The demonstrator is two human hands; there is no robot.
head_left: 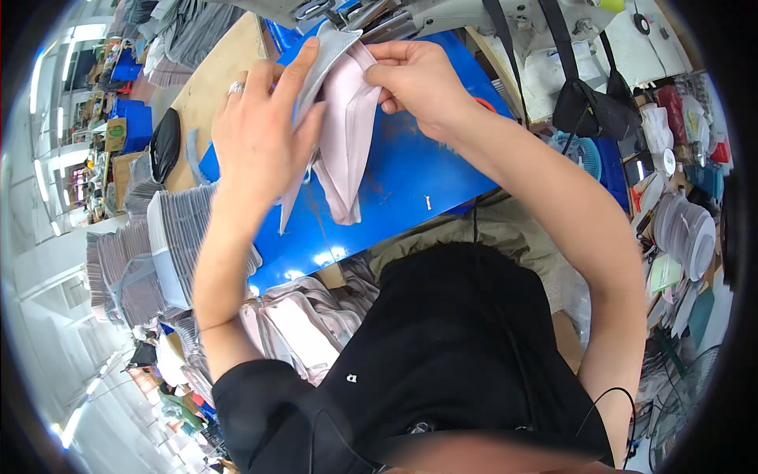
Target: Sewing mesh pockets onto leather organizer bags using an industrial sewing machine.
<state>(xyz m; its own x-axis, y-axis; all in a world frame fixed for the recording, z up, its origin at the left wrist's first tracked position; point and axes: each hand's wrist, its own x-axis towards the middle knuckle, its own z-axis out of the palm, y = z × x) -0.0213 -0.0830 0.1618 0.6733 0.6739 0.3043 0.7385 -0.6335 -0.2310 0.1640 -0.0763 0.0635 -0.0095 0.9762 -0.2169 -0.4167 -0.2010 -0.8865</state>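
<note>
A folded piece of pale pink fabric (347, 134) with a grey mesh side (335, 49) hangs before me over a blue work surface (422, 170). My right hand (418, 83) pinches its upper right edge between thumb and fingers. On the other side, my left hand (260, 134), with a ring on one finger, lies along the grey side. Its fingers are stretched out, and the thumb and index finger touch the fabric. The lower end of the piece tapers and hangs free of both hands.
Metal parts of a sewing machine (383, 20) stand just beyond the fabric. Stacks of grey pieces (185, 245) rise at the left, and pink and grey pieces (304, 328) lie below the table edge. Black straps with a pouch (584, 107) hang at the right.
</note>
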